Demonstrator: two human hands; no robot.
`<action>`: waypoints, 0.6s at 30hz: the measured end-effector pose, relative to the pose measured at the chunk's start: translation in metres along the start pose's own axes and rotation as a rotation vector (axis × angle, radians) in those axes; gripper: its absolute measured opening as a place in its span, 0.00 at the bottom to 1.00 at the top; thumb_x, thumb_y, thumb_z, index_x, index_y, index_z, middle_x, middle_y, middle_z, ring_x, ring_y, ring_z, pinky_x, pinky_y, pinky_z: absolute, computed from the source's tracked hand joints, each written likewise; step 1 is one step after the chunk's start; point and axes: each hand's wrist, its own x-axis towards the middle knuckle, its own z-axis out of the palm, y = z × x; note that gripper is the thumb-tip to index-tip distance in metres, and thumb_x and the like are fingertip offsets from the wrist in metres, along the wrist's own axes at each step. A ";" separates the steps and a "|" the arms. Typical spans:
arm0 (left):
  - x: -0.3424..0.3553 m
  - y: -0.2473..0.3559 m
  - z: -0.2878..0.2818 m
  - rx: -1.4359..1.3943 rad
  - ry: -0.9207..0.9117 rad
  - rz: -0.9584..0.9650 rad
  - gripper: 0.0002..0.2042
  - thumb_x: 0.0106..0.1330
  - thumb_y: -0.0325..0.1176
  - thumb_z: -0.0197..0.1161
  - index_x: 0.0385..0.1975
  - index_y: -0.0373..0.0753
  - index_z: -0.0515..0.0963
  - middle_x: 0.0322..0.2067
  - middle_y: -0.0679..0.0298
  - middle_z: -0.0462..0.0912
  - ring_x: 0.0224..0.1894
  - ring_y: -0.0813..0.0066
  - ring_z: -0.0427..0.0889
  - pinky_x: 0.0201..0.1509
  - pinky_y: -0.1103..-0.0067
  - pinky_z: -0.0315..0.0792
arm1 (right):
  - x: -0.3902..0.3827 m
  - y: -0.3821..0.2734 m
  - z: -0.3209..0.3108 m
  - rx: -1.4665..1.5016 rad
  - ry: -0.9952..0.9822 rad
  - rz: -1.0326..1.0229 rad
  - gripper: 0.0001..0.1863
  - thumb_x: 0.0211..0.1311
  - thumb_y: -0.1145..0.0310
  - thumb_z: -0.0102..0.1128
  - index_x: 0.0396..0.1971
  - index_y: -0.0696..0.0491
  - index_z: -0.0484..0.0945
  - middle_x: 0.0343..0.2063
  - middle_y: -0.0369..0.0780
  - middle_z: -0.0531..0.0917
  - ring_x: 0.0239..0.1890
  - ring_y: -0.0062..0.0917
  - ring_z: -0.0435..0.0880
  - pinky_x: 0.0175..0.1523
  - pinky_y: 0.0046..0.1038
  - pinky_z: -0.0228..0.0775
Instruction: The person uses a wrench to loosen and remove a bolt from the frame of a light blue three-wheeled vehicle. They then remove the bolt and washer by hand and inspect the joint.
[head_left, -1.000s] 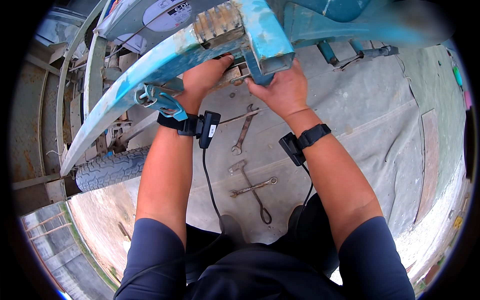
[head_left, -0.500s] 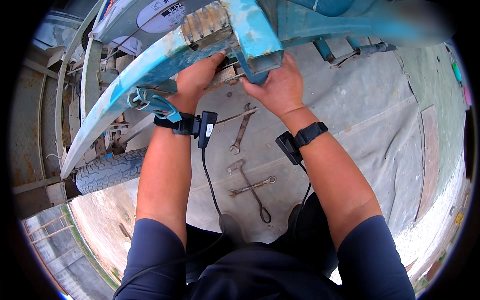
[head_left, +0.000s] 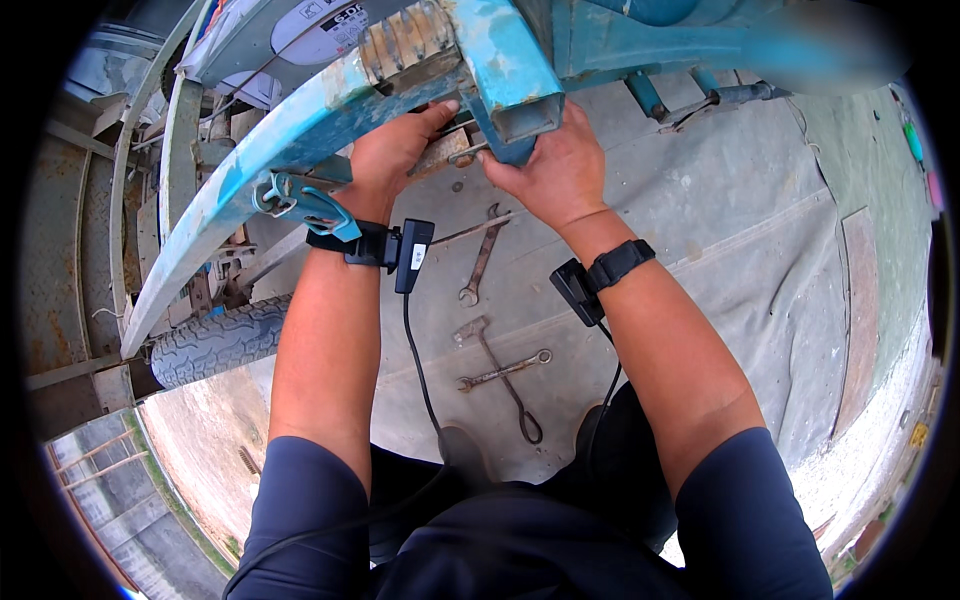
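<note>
My left hand [head_left: 395, 158] reaches beneath the curved, worn blue metal frame [head_left: 260, 165]. Its thumb points toward the square tube, while its other fingers are hidden under the frame. Close to the open lower end of the blue square tube [head_left: 512, 75] is my right hand [head_left: 563, 172], curled with the fingers out of sight behind the tube. A small metal end [head_left: 467, 155] shows by the right thumb; the tube hides the rest, so what this hand grips cannot be made out. Beside my left wrist hangs a light-blue latch handle [head_left: 330, 215] on the frame.
On the grey ground sheet [head_left: 720, 260] lie an open-end wrench [head_left: 484, 258], a hammer [head_left: 497, 368] and a combination wrench [head_left: 510, 371] crossing its handle. A tyre [head_left: 220, 345] stands at left under the frame. A thin rod [head_left: 460, 232] slants near my left wrist.
Both hands keep nearly the same places at the frame and tube. The whole view has shifted very slightly; the tools on the ground have not moved.
</note>
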 end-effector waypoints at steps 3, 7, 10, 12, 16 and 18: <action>0.001 -0.003 -0.004 -0.015 -0.030 0.021 0.13 0.78 0.38 0.64 0.48 0.34 0.84 0.42 0.60 0.89 0.38 0.73 0.88 0.42 0.76 0.82 | 0.000 -0.001 0.000 0.001 0.001 -0.001 0.31 0.43 0.54 0.81 0.50 0.45 0.85 0.55 0.36 0.85 0.66 0.43 0.77 0.66 0.40 0.76; 0.001 -0.004 -0.004 -0.012 -0.038 0.021 0.14 0.78 0.39 0.64 0.49 0.34 0.84 0.43 0.61 0.89 0.39 0.73 0.87 0.45 0.76 0.81 | 0.000 0.001 0.001 -0.003 -0.008 0.000 0.31 0.43 0.54 0.81 0.51 0.45 0.85 0.55 0.36 0.85 0.66 0.43 0.77 0.66 0.40 0.76; 0.007 -0.008 -0.009 0.002 -0.066 0.015 0.15 0.78 0.41 0.64 0.49 0.34 0.85 0.43 0.62 0.89 0.40 0.73 0.87 0.48 0.76 0.80 | 0.000 0.000 0.002 -0.020 -0.009 -0.001 0.31 0.43 0.53 0.81 0.51 0.45 0.85 0.55 0.36 0.85 0.66 0.43 0.77 0.66 0.40 0.76; 0.010 -0.010 -0.011 0.067 -0.058 0.038 0.15 0.77 0.41 0.64 0.49 0.34 0.85 0.43 0.63 0.89 0.40 0.74 0.86 0.49 0.75 0.79 | 0.000 0.000 0.002 -0.026 -0.015 -0.003 0.31 0.43 0.53 0.80 0.51 0.45 0.85 0.55 0.35 0.85 0.66 0.43 0.77 0.66 0.40 0.76; 0.010 -0.012 -0.009 0.197 0.019 0.097 0.15 0.75 0.40 0.67 0.47 0.34 0.86 0.43 0.62 0.89 0.40 0.74 0.86 0.49 0.75 0.80 | 0.000 -0.001 0.002 -0.038 -0.015 -0.006 0.31 0.44 0.53 0.80 0.51 0.45 0.85 0.55 0.35 0.85 0.66 0.43 0.77 0.66 0.40 0.76; 0.009 -0.012 -0.008 0.138 0.025 0.096 0.14 0.75 0.40 0.68 0.47 0.34 0.86 0.43 0.62 0.89 0.41 0.74 0.87 0.48 0.76 0.80 | 0.000 0.000 0.002 -0.047 -0.020 -0.007 0.31 0.44 0.53 0.80 0.51 0.45 0.85 0.55 0.35 0.85 0.66 0.43 0.77 0.66 0.40 0.76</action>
